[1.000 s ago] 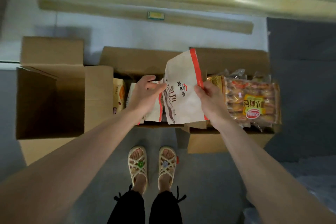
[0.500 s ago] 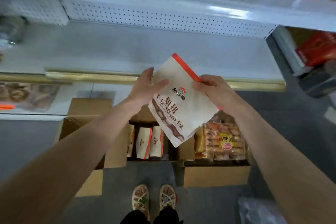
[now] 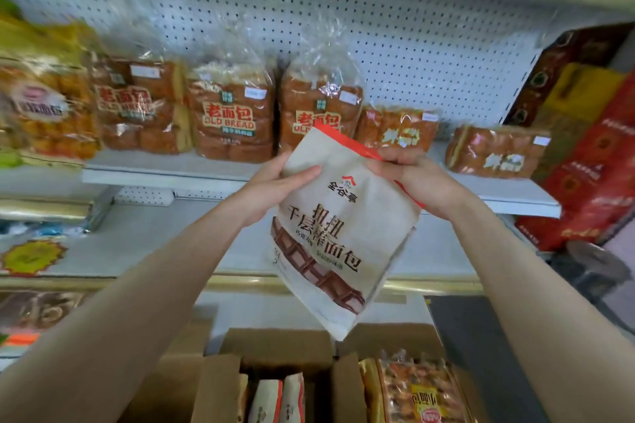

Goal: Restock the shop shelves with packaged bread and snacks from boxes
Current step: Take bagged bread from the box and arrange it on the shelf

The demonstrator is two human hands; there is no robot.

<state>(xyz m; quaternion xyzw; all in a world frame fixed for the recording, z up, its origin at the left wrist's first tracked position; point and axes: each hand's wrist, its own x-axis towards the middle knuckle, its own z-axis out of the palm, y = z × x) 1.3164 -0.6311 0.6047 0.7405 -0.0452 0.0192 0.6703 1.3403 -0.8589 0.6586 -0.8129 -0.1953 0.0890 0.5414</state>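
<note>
Head view: at the centre, both hands hold one bread packet (image 3: 340,240) in the air in front of the shelf (image 3: 154,172). The left hand (image 3: 275,187) grips its upper left edge from 9 o'clock, thumb laid across the printed face, the fingers tucked behind and out of sight. The right hand (image 3: 421,182) closes on the top right corner from 2 o'clock, fingers curled over the red strip. The packet is cream with a red band along the top, dark characters and a brown chocolate-block pattern across the lower face. It hangs tilted, its bottom corner toward 6 o'clock.

Behind it, from 10 to 12 o'clock, clear bags of loaves (image 3: 230,113) stand in a row on the shelf. At 6 o'clock an open cardboard box (image 3: 275,343) holds more cream packets (image 3: 266,400) on edge. At 5 o'clock lies a clear snack pack (image 3: 412,391). Red cartons (image 3: 591,175) are stacked at 3 o'clock.
</note>
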